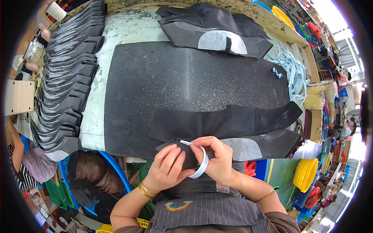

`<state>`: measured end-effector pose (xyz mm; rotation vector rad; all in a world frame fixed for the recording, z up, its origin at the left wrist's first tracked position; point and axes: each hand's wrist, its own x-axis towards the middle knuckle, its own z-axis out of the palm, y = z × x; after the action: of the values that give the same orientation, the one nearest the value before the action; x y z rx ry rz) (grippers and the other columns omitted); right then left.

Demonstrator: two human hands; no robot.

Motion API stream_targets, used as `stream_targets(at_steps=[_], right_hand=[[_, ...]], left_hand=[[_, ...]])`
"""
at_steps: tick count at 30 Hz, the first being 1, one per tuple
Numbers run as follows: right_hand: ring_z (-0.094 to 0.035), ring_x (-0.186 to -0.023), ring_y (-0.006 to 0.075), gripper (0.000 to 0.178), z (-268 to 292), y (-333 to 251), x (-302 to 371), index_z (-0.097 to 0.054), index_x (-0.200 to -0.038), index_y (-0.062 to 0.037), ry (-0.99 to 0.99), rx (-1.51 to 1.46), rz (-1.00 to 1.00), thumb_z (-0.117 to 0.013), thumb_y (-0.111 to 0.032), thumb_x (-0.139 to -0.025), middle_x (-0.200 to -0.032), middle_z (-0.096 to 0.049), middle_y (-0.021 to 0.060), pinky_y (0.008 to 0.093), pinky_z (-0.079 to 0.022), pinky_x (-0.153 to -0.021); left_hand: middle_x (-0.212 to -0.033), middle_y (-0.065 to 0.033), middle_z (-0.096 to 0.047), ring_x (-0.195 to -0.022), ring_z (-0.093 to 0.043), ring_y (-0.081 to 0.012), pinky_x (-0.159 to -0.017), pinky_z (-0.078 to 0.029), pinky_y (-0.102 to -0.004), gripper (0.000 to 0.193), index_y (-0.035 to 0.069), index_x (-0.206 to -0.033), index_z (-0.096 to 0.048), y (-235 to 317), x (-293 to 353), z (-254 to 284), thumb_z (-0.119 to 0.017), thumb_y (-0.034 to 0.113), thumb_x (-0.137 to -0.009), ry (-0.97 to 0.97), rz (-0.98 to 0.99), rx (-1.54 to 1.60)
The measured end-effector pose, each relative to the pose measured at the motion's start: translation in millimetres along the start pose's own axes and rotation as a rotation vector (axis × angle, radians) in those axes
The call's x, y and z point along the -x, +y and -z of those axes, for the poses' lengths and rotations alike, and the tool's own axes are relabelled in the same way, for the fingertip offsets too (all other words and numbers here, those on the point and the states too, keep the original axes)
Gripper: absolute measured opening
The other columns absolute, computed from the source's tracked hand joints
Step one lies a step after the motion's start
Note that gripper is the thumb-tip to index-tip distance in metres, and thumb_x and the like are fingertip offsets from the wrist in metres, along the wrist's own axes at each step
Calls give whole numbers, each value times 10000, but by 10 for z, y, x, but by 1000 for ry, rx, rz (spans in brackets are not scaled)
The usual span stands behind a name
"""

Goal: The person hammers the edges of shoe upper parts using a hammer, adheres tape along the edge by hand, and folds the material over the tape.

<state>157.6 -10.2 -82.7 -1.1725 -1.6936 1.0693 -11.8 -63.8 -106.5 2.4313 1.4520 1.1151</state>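
we see the table point(126, 29) reaching beyond the grip, much of it covered by a dark mat point(171, 77). well left of the grip, a row of dark pieces point(72, 87) overlaps, each hiding part of the next. near the mat's far edge, well beyond the grip, lies a pile of black pieces point(217, 19), its lower layers hard to make out. just beyond our fingers, a black panel point(229, 122) covers the mat's near edge. below left, a blue-rimmed tub point(121, 171) is partly hidden by the table. far to the right, pale cords point(297, 73) tangle. our left hand point(165, 167) curls over dark material; its fingers block what they pinch, so we cannot tell. our right hand point(217, 159) closes thumb and forefinger on a pale blue strip point(203, 165), looped between both hands
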Motion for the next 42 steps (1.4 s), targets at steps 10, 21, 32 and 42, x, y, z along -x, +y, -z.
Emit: stream_targets(at_steps=[10, 21, 32, 42], right_hand=[[-659, -709, 239, 176, 545, -175, -17, -652, -972, -4, -163, 259, -30, -694, 8, -802, -890, -637, 130, 308, -537, -602], [-642, -712, 233, 183, 693, -184, -85, -666, -1004, -28, -103, 395, -103, -653, 2, -824, -858, -642, 128, 309, -495, -611], [-618, -710, 349, 212, 848, -152, -129, -606, -1009, -32, -163, 415, 2, -656, 3, -806, -844, -577, 150, 395, -503, -613], [-657, -753, 296, 149, 1183, 2, -79, -647, -959, -28, -1, 420, -136, -675, -21, -813, -875, -651, 130, 341, -518, -646]], left_hand=[[-1200, -195, -588, -1113, -522, -367, -914, -471, -442, 649, -53, -1143, -596, 36, -198, 119, -573, 535, -868, -255, 6, -59], [-1171, -127, -514, -1108, -444, -339, -844, -433, -448, 772, 100, -1228, -623, 222, -348, 76, -528, 716, -772, -342, 65, -222], [-1303, -60, -584, -1201, -508, -139, -946, -283, -365, 661, 50, -1119, -630, 395, -525, -167, -495, 639, -852, -351, -123, -269], [-1164, -108, -589, -1063, -530, -229, -899, -309, -380, 864, 15, -1207, -619, 720, -742, -273, -429, 750, -795, -434, -20, -289]])
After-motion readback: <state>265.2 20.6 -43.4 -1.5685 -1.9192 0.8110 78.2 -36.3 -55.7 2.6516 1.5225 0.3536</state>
